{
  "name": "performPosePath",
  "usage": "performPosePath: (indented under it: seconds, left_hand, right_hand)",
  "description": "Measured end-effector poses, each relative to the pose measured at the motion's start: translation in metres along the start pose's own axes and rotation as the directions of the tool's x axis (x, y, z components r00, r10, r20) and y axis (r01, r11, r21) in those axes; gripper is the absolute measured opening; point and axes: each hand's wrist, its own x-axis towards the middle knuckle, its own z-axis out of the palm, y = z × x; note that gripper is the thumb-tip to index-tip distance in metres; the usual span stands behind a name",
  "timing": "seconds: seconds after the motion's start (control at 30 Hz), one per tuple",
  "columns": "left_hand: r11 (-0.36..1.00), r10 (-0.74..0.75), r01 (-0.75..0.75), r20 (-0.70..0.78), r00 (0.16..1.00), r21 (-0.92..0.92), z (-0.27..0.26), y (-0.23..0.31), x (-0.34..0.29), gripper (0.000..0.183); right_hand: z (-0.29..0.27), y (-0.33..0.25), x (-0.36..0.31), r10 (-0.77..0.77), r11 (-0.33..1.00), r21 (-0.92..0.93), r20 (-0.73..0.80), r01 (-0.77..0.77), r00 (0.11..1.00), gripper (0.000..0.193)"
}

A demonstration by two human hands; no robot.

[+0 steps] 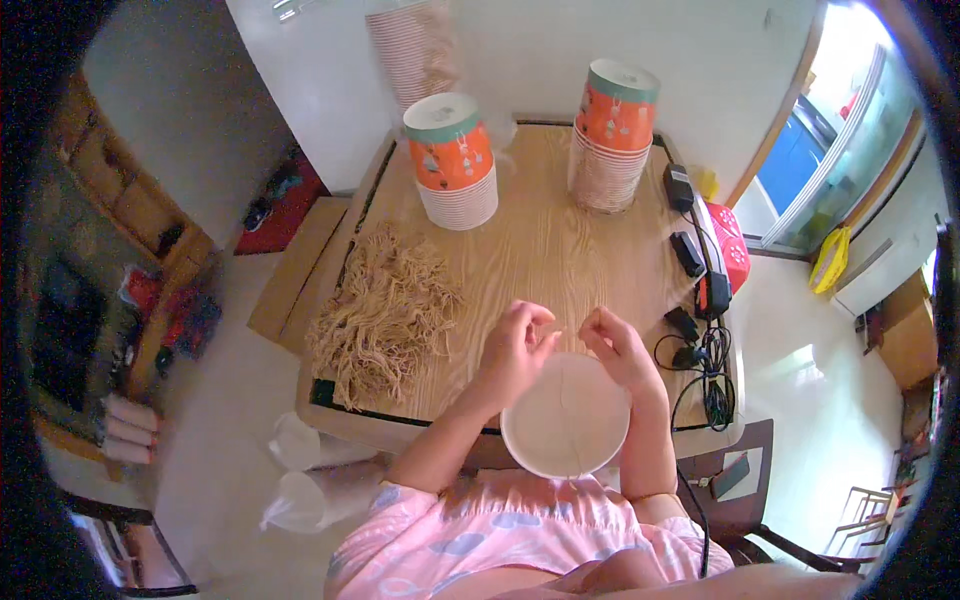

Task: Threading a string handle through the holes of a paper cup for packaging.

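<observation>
In front of me at the table's near edge is a round white paper bucket (540,440), seen from above. A thin pale string (566,405) runs across it from the far side toward the near rim. My left hand (518,348) hovers over the bucket's far left edge, fingers curled toward the thumb in a pinch. Facing it, my right hand (617,350) is above the far right edge, its fingertips also pinched. Whatever lies between the fingertips is too fine to make out. To the left of my hands lies a tangled heap of tan twine (385,315).
Two stacks of upside-down orange-and-green paper buckets stand at the back, one left of middle (458,160), one right (612,135). Black adapters (686,253), a power strip (713,285) and coiled cables (715,375) line the right edge. A cardboard sheet (295,275) leans at left.
</observation>
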Motion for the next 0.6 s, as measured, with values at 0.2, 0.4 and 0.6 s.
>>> performPosePath:
  seconds: [0.2, 0.4, 0.6]
  left_hand:
    - [0.603, -0.203, 0.592, 0.615, 0.762, -0.534, -0.014, 0.011, -0.042, 0.022]
    - [0.473, -0.375, 0.728, 0.635, 0.675, -0.495, -0.007, 0.012, -0.049, 0.03]
    - [0.322, -0.435, 0.769, 0.636, 0.638, -0.552, 0.014, 0.006, -0.042, 0.029]
  right_hand:
    - [0.017, -0.016, -0.012, -0.271, 0.82, -0.521, 0.014, 0.238, 0.963, 0.007]
    - [0.015, -0.008, -0.017, -0.218, 0.83, -0.529, -0.021, 0.174, 0.976, 0.01]
    - [0.012, 0.004, -0.016, -0.205, 0.865, -0.458, 0.053, 0.206, 0.977, 0.009]
